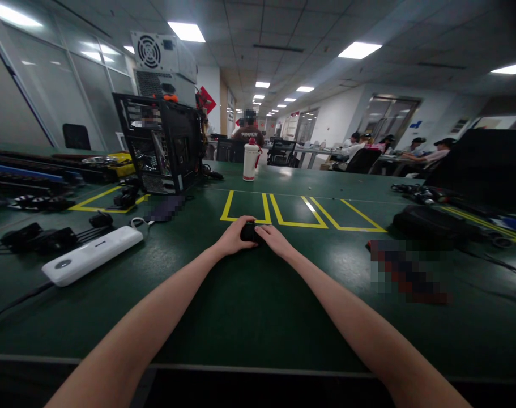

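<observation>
A small black rounded object [250, 233] is between my hands at the middle of the green table [258, 317]; its kind I cannot make out. My left hand [234, 237] wraps round its left side, the thumb below and the fingers over the top. From the right, my right hand [275, 239] holds its fingers together against the object's edge. Just beyond the hands, yellow tape outlines [246, 219] mark the table top. Part of the object is covered by the fingers.
On the left lie a white power strip [94, 255] and black cabled parts [41, 238]. An open computer case [168, 141] stands behind them, near a white bottle [250, 161]. At right are a black pouch [423, 224] and a blurred red-and-dark item [406, 272]. People sit farther back.
</observation>
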The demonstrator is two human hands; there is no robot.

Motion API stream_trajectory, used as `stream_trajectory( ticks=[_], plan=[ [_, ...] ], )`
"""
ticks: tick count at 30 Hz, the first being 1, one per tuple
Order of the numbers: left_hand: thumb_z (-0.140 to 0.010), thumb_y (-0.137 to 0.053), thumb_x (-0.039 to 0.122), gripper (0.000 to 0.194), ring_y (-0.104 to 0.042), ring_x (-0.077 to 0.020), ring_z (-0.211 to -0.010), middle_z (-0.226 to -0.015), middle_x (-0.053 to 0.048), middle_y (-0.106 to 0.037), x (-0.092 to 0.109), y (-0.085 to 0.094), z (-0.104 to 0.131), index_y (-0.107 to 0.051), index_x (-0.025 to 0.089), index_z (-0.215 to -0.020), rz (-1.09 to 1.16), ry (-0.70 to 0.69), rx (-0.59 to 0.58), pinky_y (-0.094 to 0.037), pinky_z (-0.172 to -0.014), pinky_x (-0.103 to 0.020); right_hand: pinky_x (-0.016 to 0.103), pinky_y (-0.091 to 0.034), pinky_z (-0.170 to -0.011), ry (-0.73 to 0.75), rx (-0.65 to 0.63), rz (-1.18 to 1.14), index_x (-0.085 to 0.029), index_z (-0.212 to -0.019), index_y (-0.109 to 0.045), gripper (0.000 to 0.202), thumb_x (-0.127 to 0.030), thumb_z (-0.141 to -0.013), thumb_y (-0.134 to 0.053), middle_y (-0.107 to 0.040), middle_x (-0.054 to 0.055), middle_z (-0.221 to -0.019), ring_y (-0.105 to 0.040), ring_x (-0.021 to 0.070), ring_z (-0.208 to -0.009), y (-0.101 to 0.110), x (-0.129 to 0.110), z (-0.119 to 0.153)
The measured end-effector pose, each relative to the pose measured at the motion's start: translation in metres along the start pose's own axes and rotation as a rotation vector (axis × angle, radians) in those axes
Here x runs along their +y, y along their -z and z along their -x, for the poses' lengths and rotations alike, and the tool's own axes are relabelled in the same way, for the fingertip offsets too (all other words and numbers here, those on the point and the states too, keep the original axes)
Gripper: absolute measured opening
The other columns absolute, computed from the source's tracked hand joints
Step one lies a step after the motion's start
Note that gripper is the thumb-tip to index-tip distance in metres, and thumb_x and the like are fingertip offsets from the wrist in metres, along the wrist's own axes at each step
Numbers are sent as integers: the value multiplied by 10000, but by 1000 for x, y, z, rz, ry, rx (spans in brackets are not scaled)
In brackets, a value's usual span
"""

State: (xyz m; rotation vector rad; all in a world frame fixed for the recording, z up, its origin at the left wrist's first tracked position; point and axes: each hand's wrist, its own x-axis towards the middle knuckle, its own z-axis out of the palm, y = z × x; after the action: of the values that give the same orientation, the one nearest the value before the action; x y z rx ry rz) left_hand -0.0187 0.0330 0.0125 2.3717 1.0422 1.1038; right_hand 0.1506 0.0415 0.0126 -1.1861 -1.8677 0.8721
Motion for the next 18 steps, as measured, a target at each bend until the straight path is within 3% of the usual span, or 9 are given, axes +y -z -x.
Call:
stream_trajectory(
  ticks=[4,9,18],
  plan=[
    [-585,-686,285,624,-475,-228,-1045,-1126,-63,-481,0,-1,-1,-382,211,-1126,0,-6,5,-364,-906,-399,318,-412,-808,92,63,-154,-191,-974,-488,274,-346,-748,-493,-525,30,-946,-512,148,-887,-5,-1,0],
    [-589,-682,294,613,-484,-223,-1026,-1112,-66,-487,-2,-1,-2,-390,202,-1120,-3,-18,13,-373,-891,-385,299,-426,-793,225,58,-64,-209,-891,-496,152,-298,-779,-446,-531,2,-881,-530,128,-839,-2,-7,4],
    [-601,-671,293,608,-484,-219,-1019,-1102,-67,-489,-3,-2,-1,-381,198,-1127,1,-33,14,-374,-893,-373,340,-413,-848,286,-75,178,-219,-1095,-468,351,-300,-756,-508,-523,43,-1073,-515,158,-953,14,-9,16]
  ],
)
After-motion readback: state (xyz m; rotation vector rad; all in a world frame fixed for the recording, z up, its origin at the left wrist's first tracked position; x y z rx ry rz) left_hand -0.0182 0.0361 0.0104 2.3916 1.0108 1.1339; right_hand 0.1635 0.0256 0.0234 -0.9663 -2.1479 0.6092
